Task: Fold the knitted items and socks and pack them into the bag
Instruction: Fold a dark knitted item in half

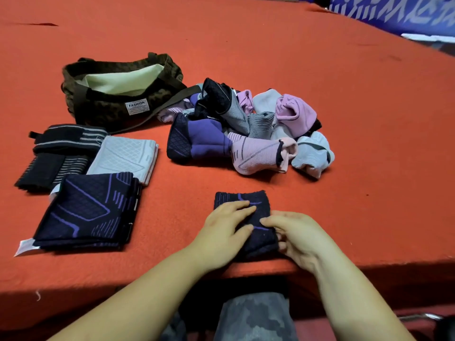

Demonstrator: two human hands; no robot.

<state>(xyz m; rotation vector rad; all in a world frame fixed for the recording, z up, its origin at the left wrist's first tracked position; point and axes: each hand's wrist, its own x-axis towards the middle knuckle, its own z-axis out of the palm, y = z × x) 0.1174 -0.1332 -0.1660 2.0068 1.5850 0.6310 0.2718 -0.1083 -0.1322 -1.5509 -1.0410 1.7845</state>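
A dark navy sock with purple lines [242, 201] lies near the front edge of the red table. My left hand [221, 232] presses flat on its left half with straight fingers. My right hand [294, 236] holds its right edge, fingers curled under the fabric and thumb on top. A heap of unfolded socks [246, 129] in purple, pink, grey and black sits behind it. At the left lie folded knits: a navy one [88, 212], a grey one [125, 156] and a black striped one [59, 153]. The dark patterned bag [118, 94] stands open at the back left.
The red cloth-covered table [320, 82] stretches far back and to the right. Its front edge [369, 264] runs just under my wrists. A blue banner with white characters [398, 13] hangs at the far right. A white tag [24, 247] sticks out beneath the navy knit.
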